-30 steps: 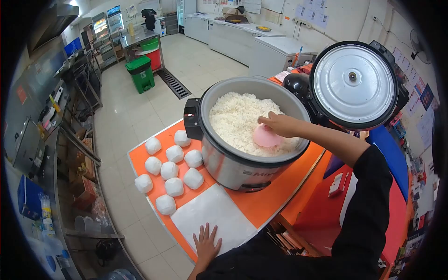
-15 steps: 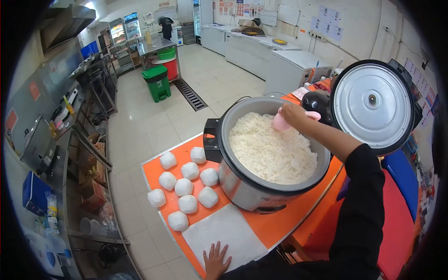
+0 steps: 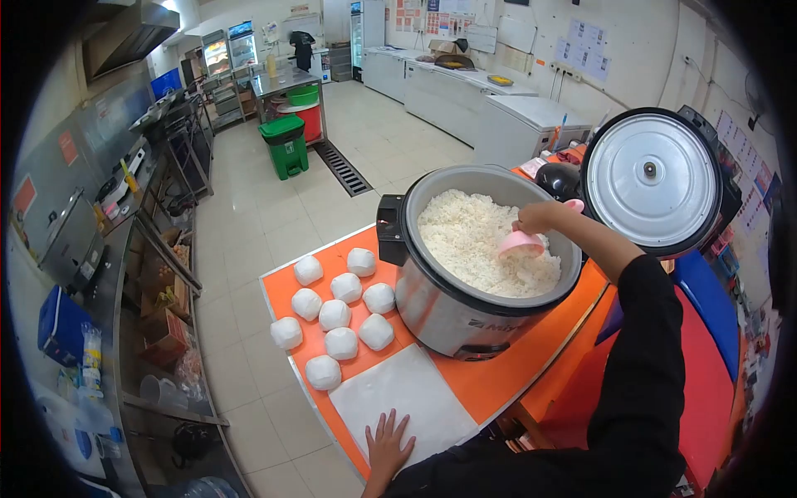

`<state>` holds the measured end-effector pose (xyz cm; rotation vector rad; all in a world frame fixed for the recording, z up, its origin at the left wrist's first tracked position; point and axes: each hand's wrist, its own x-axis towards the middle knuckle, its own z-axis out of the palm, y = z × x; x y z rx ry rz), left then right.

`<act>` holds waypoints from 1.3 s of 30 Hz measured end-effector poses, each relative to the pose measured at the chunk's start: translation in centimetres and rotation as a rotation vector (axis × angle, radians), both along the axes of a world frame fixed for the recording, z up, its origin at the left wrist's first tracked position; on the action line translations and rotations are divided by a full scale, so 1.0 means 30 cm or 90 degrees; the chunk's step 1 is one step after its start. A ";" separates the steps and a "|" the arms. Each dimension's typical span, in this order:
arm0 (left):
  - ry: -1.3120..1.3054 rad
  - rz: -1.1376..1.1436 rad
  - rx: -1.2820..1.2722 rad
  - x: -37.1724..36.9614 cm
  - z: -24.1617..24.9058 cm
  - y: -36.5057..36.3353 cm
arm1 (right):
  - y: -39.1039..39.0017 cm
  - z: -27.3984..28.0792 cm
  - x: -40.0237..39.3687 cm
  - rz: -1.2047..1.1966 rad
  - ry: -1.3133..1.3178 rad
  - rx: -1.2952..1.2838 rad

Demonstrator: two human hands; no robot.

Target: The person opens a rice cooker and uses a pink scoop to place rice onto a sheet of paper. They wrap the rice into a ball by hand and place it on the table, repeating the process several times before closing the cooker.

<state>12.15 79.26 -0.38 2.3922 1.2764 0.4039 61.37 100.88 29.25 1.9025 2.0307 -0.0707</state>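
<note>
My right hand [image 3: 540, 217] is closed round the handle of a pink scoop [image 3: 521, 243], whose bowl dips into the white cooked rice [image 3: 473, 236]. The rice fills much of a large rice cooker [image 3: 415, 290] with its lid [image 3: 652, 178] raised at the right. My left hand [image 3: 388, 440] lies flat with spread fingers on a white paper sheet [image 3: 407, 394]. Several white paper-wrapped balls [image 3: 334, 315] stand in a cluster on the orange table, just left of the cooker and beyond the sheet.
The orange tabletop [image 3: 473, 386] carries the cooker. A red surface [image 3: 664, 373] and a blue one lie at the right. Ahead on the tiled floor stand a green bin [image 3: 285, 149] and a drain grate [image 3: 342, 168]. Metal shelving [image 3: 170, 411] runs along the left; white freezers [image 3: 448, 91] line the far wall.
My right hand and the scoop have moved nearer the front right of the rice, and the scoop's bowl now faces differently. My left hand still rests on the sheet. The view has shifted slightly.
</note>
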 end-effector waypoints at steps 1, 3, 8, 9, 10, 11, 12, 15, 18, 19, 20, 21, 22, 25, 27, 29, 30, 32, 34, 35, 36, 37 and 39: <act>0.014 -0.001 0.016 -0.003 0.000 -0.006 | -0.029 0.035 -0.042 0.003 -0.004 -0.001; 0.013 0.001 0.025 -0.007 -0.006 -0.010 | -0.092 0.100 -0.151 -0.151 0.077 -0.235; 0.010 0.003 0.037 -0.005 0.015 -0.014 | -0.212 0.110 -0.253 -0.184 0.187 -0.304; 0.007 -0.002 0.038 -0.001 0.016 -0.016 | -0.210 0.116 -0.265 -0.187 0.220 -0.330; 0.013 0.001 0.028 -0.001 0.021 -0.014 | -0.188 0.113 -0.258 -0.142 0.196 -0.386; 0.018 0.005 0.018 0.001 0.028 -0.013 | -0.164 0.097 -0.231 -0.096 0.170 -0.442; 0.018 0.002 0.020 0.001 0.030 -0.013 | -0.155 0.064 -0.201 -0.100 0.168 -0.437; 0.020 0.006 -0.011 0.008 0.051 -0.011 | -0.103 0.046 -0.151 -0.375 0.392 -0.423; 0.027 0.011 -0.022 0.023 0.060 -0.014 | 0.009 0.104 -0.150 -0.278 0.486 -0.270; 0.031 0.011 -0.028 0.018 0.064 -0.013 | 0.031 0.107 -0.173 -0.245 0.520 -0.220; 0.039 0.013 -0.031 0.017 0.071 -0.011 | 0.030 0.117 -0.225 -0.242 0.527 -0.225; 0.055 0.011 -0.026 0.020 0.076 -0.013 | 0.008 0.130 -0.291 -0.224 0.454 -0.075; 0.068 0.010 -0.021 0.025 0.077 -0.014 | -0.013 0.123 -0.326 -0.202 0.375 0.075; -0.447 0.187 -0.350 -0.001 -0.143 -0.003 | 0.005 0.012 -0.307 -0.084 0.362 0.113; -0.248 0.150 -0.176 -0.002 -0.100 -0.022 | 0.085 0.088 -0.270 -0.155 0.423 0.120; 0.064 0.004 -0.119 -0.009 -0.028 -0.005 | 0.107 0.099 -0.257 -0.229 0.482 0.133; 0.066 0.005 -0.116 -0.008 -0.043 -0.010 | 0.107 0.101 -0.264 -0.207 0.354 0.078; 0.049 0.007 0.019 -0.010 -0.098 -0.006 | 0.101 0.032 -0.282 -0.070 0.181 0.103; 0.025 0.014 -0.004 -0.019 -0.175 0.020 | 0.100 -0.034 -0.314 0.053 0.161 0.145; -0.001 0.023 -0.042 -0.027 -0.204 -0.003 | 0.078 -0.036 -0.343 0.083 0.136 0.116; 0.001 0.015 -0.051 -0.035 -0.215 -0.021 | 0.088 -0.088 -0.321 0.073 0.137 0.108; 0.012 0.010 -0.033 -0.042 -0.224 -0.015 | 0.124 -0.128 -0.298 0.137 0.137 0.033; 0.016 0.005 -0.011 -0.040 -0.228 -0.004 | 0.060 -0.097 -0.320 0.143 0.208 -0.152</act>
